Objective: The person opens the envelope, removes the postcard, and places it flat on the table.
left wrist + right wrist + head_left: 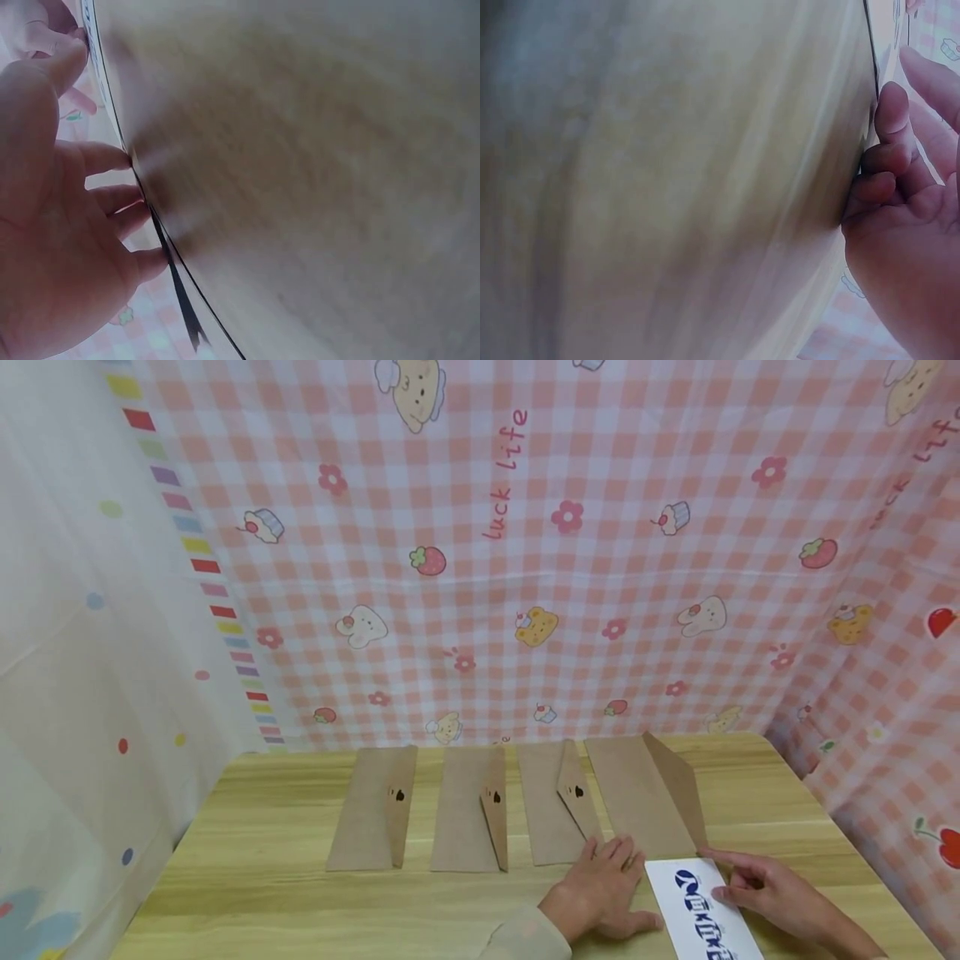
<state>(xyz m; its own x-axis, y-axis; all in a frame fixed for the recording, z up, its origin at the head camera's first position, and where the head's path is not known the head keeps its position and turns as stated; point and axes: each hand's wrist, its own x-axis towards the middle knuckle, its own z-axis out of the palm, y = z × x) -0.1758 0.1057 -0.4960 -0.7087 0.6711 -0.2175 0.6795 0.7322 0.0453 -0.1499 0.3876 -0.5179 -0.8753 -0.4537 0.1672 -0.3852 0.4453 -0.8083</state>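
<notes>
Here my two hands are, apart from each other, with a white card [701, 910] lying between them on the desk [300, 902]. My left hand [606, 893] lies palm down, fingers spread and loose, gripping nothing; its thumb points across to the card's left edge. Its fingertips reach the near ends of two envelopes, covering the near corner of the third envelope [543, 810] and meeting the near left corner of the fourth envelope [637, 797].

Over to my right hand [776, 893]: index finger stretched out to the fourth envelope's near right corner, thumb over the card's right edge, the other fingers bent underneath. Whether they pinch the card, I cannot tell. The card's far edge sits right at the envelope's near end, dark blue printing running down its face.

Beyond my hands, the fourth envelope has its flap [678, 785] folded out to the right. The third envelope's flap lies over it, a dark mark on it. Further left of my left hand, well clear of it, come the second envelope [461, 810] and then the first envelope [360, 810], both marked the same way. Past the far ends of the row hangs a pink checked cloth [487, 485], and away to my left a pale dotted cloth [75, 652].
</notes>
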